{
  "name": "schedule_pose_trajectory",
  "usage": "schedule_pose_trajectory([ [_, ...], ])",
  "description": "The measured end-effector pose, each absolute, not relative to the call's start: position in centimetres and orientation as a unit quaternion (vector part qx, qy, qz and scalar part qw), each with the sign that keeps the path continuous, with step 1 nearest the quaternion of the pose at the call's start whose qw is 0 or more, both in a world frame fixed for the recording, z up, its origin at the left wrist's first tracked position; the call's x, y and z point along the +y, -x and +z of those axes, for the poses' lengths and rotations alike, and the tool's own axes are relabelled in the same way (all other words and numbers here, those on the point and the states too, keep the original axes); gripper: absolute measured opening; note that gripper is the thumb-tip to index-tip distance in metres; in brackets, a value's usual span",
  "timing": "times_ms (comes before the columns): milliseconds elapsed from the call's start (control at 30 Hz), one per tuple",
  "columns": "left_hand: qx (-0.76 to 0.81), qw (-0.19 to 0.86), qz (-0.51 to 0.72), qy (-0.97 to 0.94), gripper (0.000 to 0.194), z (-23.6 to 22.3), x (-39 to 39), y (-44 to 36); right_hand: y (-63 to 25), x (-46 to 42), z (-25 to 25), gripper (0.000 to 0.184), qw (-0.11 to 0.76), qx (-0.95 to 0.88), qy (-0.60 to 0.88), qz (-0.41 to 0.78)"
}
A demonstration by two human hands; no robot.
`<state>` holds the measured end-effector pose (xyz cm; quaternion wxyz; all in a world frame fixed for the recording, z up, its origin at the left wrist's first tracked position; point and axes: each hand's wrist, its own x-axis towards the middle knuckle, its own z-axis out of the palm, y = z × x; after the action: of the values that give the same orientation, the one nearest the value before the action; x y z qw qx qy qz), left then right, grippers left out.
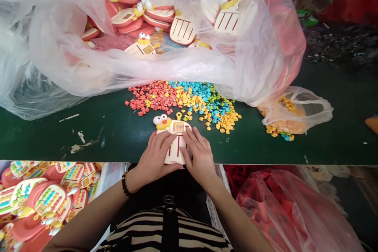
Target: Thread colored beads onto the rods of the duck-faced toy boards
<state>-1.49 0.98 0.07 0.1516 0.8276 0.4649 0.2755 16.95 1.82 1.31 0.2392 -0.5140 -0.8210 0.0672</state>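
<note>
A cream, duck-faced toy board (pixel 174 152) with red slots and a small yellow window lies at the front edge of the green table. It has bulging white eyes and a yellow loop at the top. My left hand (pixel 154 153) grips its left side, fingers over the face and thumb along the lower edge. Over the right side curls my right hand (pixel 199 157), its fingertips near the upper right slot; whether they pinch a small piece is hidden. Just beyond lie loose red pieces (pixel 156 96), yellow pieces (pixel 227 122) and blue pieces (pixel 196 88), with some green ones.
Behind the pieces spreads a large clear plastic bag (pixel 189 67) of similar toy boards. A small bag (pixel 298 120) of yellow pieces sits right. Toy boards with coloured pieces (pixel 53 199) fill the lower left; a bag of red parts (pixel 283 204) stands lower right.
</note>
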Motion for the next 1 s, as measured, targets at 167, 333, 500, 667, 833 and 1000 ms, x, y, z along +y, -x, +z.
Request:
schedule_pose_trajectory([
  [167,0.467,0.164,0.294,-0.818,0.094,-0.1,1.1,1.4,-16.1,2.4,1.4,0.045,0.234,-0.853,0.438,0.164],
  [333,0.479,0.136,0.261,-0.827,0.100,0.7,1.3,1.4,-18.4,6.1,1.5,0.037,0.354,-0.772,0.502,0.164],
  [500,0.466,0.087,0.125,-0.871,0.079,3.1,2.2,1.1,-18.9,10.4,0.9,0.024,0.277,-0.807,0.515,0.078],
  [667,0.482,0.070,0.087,-0.869,0.088,3.9,2.6,0.5,-17.9,10.2,1.4,0.023,0.259,-0.800,0.537,0.066],
  [833,0.489,0.063,0.192,-0.849,0.089,1.2,1.5,0.4,-17.3,8.2,2.1,0.020,0.392,-0.734,0.534,0.153],
  [1000,0.509,0.116,0.266,-0.810,0.083,0.0,1.0,0.5,-15.9,7.4,0.7,0.024,0.393,-0.736,0.532,0.145],
])
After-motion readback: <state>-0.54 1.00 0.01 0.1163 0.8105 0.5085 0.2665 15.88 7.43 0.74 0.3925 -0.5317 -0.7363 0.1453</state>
